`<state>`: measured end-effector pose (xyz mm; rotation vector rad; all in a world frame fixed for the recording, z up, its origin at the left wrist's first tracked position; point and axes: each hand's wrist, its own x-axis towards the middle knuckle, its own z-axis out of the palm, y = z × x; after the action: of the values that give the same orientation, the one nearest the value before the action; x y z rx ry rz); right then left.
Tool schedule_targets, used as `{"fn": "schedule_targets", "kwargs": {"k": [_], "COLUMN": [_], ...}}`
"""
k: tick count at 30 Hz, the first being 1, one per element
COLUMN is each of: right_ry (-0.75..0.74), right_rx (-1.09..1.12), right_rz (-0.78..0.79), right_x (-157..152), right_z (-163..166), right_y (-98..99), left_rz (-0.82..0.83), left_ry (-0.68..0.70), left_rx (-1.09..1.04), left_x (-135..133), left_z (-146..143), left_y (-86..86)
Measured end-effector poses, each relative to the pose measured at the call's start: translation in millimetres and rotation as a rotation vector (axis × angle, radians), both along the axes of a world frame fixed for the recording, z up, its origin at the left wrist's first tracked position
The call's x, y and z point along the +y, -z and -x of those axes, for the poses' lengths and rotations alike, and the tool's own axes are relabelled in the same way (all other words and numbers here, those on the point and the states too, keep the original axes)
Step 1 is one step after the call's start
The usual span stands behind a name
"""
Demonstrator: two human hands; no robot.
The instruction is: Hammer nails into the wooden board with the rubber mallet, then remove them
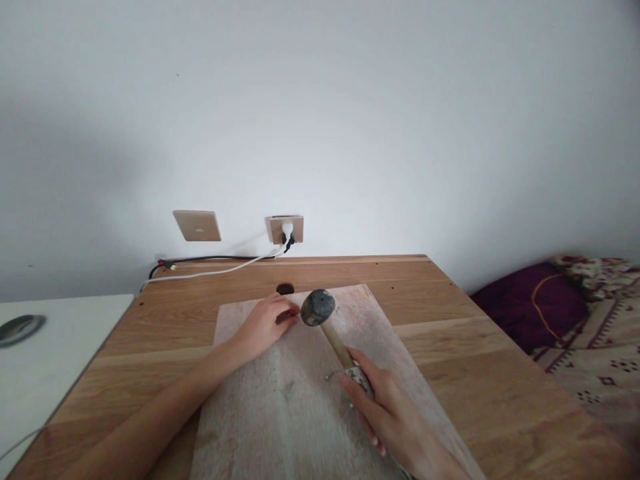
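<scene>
My right hand (377,403) is wrapped round the handle of a mallet (319,307), which has a dark, worn head and a wooden shaft. The mallet's head hangs over the far part of a pale wooden board (260,413). Just left of that head, my left hand (270,320) rests on the board with thumb and forefinger pinched together. Whatever sits between those fingertips is too small to make out. A small nail-like piece (329,376) shows on the board beside my right hand.
The board lies on a wooden table (465,347) against a white wall. Cables (215,272) run along the back edge to a wall socket (295,230). A round hole (285,289) is behind the board. At left stands a white surface (65,347); at right, a purple cushion (535,307).
</scene>
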<state>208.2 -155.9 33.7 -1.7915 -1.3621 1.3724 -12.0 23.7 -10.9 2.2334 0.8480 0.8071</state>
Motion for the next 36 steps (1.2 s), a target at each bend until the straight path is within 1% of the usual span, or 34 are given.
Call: {"fn": "schedule_targets", "kwargs": {"k": [4, 7, 13, 20, 25, 27, 29, 30, 31, 32, 35, 36], "right_ry": [-0.019, -0.013, -0.014, -0.026, -0.041, -0.031, 0.008, 0.040, 0.075, 0.112, 0.182, 0.189], "right_rx": [-0.021, -0.041, -0.040, -0.049, -0.033, -0.016, -0.009, -0.009, -0.013, -0.021, -0.048, -0.054], "right_rz": [-0.038, -0.045, -0.022, 0.000, -0.019, -0.025, -0.035, -0.046, -0.062, -0.082, -0.140, -0.157], "right_x": [8, 12, 14, 11, 9, 7, 3, 1, -1, -2, -7, -7], "right_z": [10, 14, 18, 16, 15, 12, 8, 5, 1, -2, -14, -17], "right_y": [1.6, 1.3, 0.4, 1.0, 2.6, 2.9, 3.4, 3.5, 3.4, 3.1, 1.1, 0.9], "left_rz": [0.032, 0.058, 0.065, 0.104, 0.079, 0.048, -0.036, -0.105, -0.196, -0.301, -0.620, -0.689], "left_ry": [-0.060, -0.084, -0.102, -0.079, -0.069, -0.087, -0.134, -0.143, -0.113, -0.034, 0.357, 0.448], "left_rx": [0.012, 0.003, -0.021, -0.012, -0.002, 0.011, 0.020, 0.031, 0.057, 0.107, 0.354, 0.418], "left_x": [-1, 0, 4, 3, 4, 3, -3, -8, -14, -22, -48, -56], "left_z": [-1, -1, 0, -1, -1, -1, -1, -2, -4, -6, -15, -18], "left_y": [-0.8, 2.8, 11.9, 10.1, 11.0, 8.3, 1.2, -4.0, -10.1, -16.8, -35.1, -39.2]}}
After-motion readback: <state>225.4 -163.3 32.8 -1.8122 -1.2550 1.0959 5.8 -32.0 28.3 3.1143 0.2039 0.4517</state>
